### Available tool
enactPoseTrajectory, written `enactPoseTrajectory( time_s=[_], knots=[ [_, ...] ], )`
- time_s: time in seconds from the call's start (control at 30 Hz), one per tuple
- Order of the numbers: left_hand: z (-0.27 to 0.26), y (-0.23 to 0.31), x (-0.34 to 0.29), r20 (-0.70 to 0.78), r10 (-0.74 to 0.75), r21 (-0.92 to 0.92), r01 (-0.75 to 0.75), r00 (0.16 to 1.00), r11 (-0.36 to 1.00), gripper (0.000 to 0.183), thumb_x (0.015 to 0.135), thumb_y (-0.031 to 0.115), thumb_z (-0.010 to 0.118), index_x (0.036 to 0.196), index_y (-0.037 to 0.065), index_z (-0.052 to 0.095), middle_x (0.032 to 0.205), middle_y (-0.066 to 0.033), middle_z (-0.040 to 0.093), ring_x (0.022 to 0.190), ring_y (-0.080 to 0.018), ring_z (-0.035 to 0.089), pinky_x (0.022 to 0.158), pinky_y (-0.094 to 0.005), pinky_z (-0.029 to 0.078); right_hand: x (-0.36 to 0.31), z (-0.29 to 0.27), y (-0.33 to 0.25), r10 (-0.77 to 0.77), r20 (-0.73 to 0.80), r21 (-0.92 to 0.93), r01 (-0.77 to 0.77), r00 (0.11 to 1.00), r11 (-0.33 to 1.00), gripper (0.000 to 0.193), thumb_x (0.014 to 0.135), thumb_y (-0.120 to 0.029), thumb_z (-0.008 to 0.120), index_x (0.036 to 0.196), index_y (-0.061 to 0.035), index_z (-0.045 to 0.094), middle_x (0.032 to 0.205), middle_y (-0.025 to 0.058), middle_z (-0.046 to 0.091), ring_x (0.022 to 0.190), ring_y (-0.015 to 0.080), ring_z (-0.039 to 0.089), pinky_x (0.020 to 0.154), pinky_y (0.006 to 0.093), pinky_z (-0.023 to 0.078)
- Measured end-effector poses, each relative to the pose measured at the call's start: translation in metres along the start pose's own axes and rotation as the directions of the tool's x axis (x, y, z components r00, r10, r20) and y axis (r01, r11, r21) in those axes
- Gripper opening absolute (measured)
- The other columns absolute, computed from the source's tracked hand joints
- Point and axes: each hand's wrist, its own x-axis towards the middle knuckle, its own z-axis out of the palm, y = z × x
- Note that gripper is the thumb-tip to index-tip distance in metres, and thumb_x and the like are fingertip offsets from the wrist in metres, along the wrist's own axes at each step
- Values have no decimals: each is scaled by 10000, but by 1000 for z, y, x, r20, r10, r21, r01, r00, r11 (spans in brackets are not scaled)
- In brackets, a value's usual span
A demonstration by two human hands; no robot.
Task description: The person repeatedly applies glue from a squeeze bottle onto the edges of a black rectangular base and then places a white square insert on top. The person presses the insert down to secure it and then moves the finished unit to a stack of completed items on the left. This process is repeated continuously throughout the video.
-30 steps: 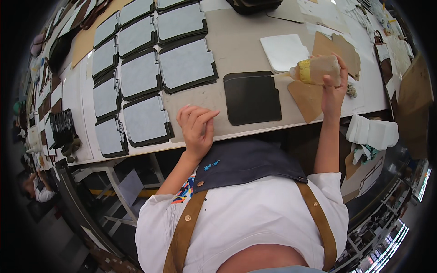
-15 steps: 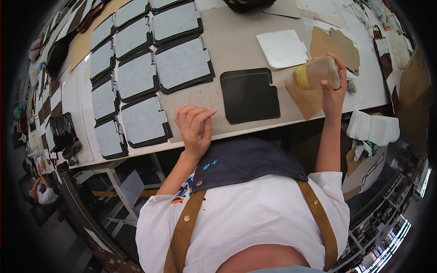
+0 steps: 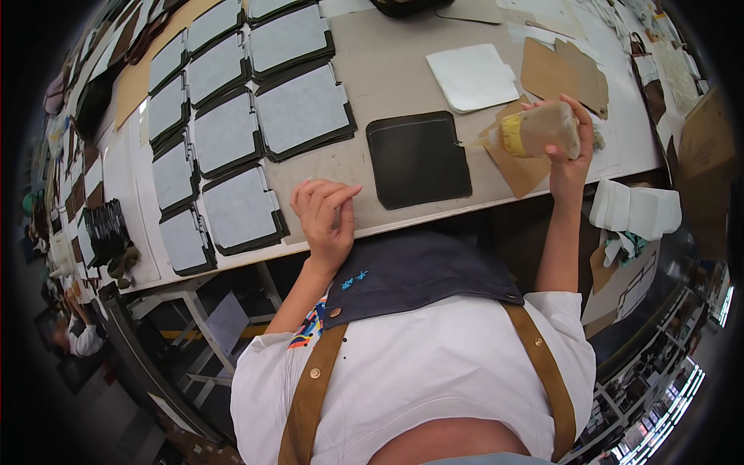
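My right hand (image 3: 572, 151) is wrapped round a translucent squeeze bottle (image 3: 546, 132) with a yellow band near its neck. Held nearly level, the bottle points left, its thin tip at the notch in the right edge of a black, thin panel (image 3: 418, 163); whether the tip touches is too small to tell. This panel lies flat near the table's front edge. To its left, my left hand (image 3: 325, 221) hovers over the table edge with loosely bent fingers, thumb apart, holding nothing.
Several stacks of black panels with pale grey facings (image 3: 302, 108) stand in rows at the left. White sheets (image 3: 473, 77) and brown card pieces (image 3: 562, 74) lie beyond the bottle. A white folded bundle (image 3: 635, 209) sits beyond the table's front edge at the right.
The table and panels have shifted slightly left in view. My right hand and the bottle sit slightly lower and farther right against the panel; the left hand keeps its pose.
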Motion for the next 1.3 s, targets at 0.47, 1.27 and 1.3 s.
enactPoseTrajectory(
  time_s=[0.47, 1.27, 1.3],
  knots=[
    [0, 0, -1, 15, -1, 18, 1, 1000, 1000, 245, 827, -20, 693, 1026, 119, 730, 943, -18, 661, 970, -237, 598, 1052, -450, 353, -14, -14, 2, 29, 31, -3, -29, 999, 1000, 861, 740, -412, 900, 1403, -39, 497, 1190, 140, 665, 1144, 300, 661, 1039, 461, 515],
    [1, -1, -3, -4, 29, 27, -29, 1000, 999, 236, 841, -16, 683, 1035, 111, 725, 951, -31, 665, 967, -240, 604, 1047, -450, 351, -65, -20, 0, 161, -153, 36, -157, 975, 987, 962, 780, -527, 850, 1465, -12, 412, 1271, 186, 608, 1194, 363, 634, 1052, 476, 502],
    [1, -1, -2, -5, 31, 23, -31, 1000, 999, 234, 843, -15, 681, 1036, 110, 724, 953, -32, 666, 967, -241, 604, 1047, -449, 351, -74, -19, -5, 201, -230, 122, -176, 952, 977, 962, 793, -516, 845, 1477, -9, 398, 1300, 188, 591, 1231, 363, 611, 1068, 471, 489]
  ],
)
